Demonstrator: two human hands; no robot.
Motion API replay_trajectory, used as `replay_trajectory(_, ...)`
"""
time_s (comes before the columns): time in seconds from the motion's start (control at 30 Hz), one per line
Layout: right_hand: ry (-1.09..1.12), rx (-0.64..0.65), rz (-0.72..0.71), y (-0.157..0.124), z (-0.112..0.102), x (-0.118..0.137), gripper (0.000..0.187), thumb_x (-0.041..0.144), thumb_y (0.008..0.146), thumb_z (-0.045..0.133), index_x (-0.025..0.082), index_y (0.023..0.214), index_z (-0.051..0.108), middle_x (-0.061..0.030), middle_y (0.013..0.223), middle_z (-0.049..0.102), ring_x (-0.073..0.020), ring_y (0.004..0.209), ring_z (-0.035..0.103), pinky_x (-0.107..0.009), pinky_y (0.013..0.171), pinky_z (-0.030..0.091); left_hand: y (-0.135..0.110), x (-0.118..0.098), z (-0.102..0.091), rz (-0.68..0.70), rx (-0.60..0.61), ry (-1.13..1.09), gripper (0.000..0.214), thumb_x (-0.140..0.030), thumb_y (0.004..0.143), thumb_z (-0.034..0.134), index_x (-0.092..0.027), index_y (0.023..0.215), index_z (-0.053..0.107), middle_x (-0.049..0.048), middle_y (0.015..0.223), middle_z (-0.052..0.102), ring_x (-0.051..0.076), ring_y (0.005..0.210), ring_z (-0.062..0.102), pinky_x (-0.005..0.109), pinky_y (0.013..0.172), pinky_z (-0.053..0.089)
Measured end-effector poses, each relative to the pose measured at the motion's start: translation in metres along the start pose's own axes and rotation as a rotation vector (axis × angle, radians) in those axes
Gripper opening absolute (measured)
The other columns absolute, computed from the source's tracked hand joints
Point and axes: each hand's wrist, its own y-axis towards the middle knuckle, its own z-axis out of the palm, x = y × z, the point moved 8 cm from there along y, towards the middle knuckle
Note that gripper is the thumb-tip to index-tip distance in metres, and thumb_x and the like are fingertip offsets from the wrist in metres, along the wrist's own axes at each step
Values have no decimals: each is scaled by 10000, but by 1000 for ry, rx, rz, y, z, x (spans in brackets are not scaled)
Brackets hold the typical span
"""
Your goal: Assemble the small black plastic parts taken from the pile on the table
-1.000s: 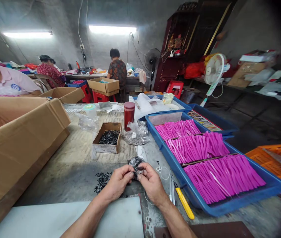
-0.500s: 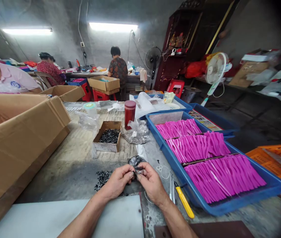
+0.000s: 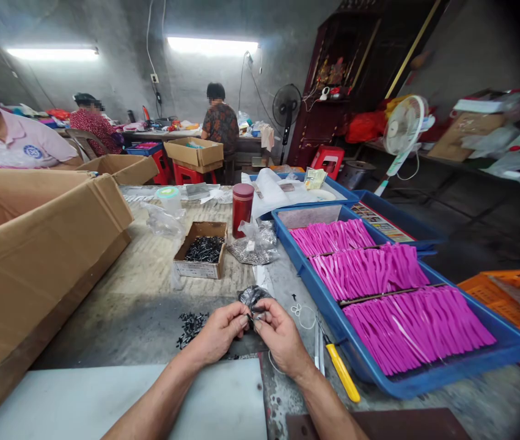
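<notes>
My left hand [image 3: 223,330] and my right hand [image 3: 282,335] meet fingertip to fingertip over the worktable. Both are closed in a pinch on a small black piece [image 3: 249,319], mostly covered by the fingers, so its kind cannot be made out. Just behind them sits a clear plastic bag [image 3: 253,294] with dark contents. Left of my left hand lies a loose pile of small black parts [image 3: 190,327]. Farther back, a small cardboard box [image 3: 199,269] holds many similar black parts [image 3: 205,249].
On the right stands a blue tray [image 3: 317,290] of magenta strips [image 3: 418,330]. A yellow-handled tool [image 3: 342,373] lies beside it. A large cardboard box [image 3: 44,263] fills the left side. Behind are a red cup [image 3: 242,211] and a bag of metal bits [image 3: 255,247]. Several people sit beyond.
The view has shifted slightly. Both hands stay together at the same spot, with only small finger movement around the black piece.
</notes>
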Motion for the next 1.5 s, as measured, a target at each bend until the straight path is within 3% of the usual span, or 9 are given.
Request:
replay_trajectory(0.27,7,-3,17,0,0,0,153,111,669,449,183,801,480,39,611,456,-86,538,423,-199,518,347,-2,1,0,-8,22,-41,141,-260,750,417,-131,703,447,-37,598,396,70,527,360,184,521,301)
replay_trajectory(0.77,275,47,167,1,9,1,201,166,603,523,190,785,441,70,555,446,-71,487,410,-192,494,308,-1,8,1,-63,62,-222,240,-359,691,504,-125,663,460,-41,563,419,55,480,354,173,467,258)
replay_trajectory(1.2,303,47,177,1,9,0,197,178,605,532,192,777,437,58,579,476,-79,510,441,-200,512,331,-2,18,4,-123,88,-387,243,-349,688,529,-119,692,452,-43,546,419,33,441,331,156,421,226)
replay_trajectory(1.5,306,40,172,1,9,1,206,172,601,526,191,784,434,65,563,457,-73,489,422,-195,499,318,-2,15,4,-109,83,-346,250,-357,690,523,-117,690,452,-42,546,416,36,450,343,155,423,230)
